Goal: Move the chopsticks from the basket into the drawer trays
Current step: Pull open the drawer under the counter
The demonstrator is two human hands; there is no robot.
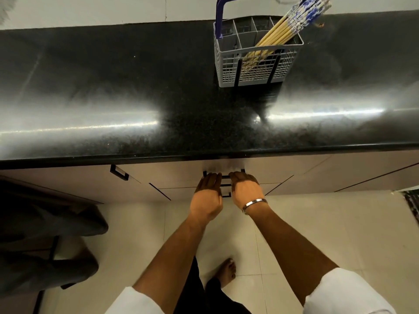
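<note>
A grey plastic basket with a blue handle stands on the black countertop at the back right. A bundle of chopsticks, yellow with blue-and-white patterned ends, leans in its right compartment. Below the counter edge, my left hand and my right hand sit side by side on the black handle of the top drawer, fingers curled over the bar. The drawer front is flush with the cabinet, so its trays are hidden.
The black granite countertop runs the full width with a bright glare. More drawer fronts with black handles lie to the left and below. A dark chair or stool stands at the left on the tiled floor.
</note>
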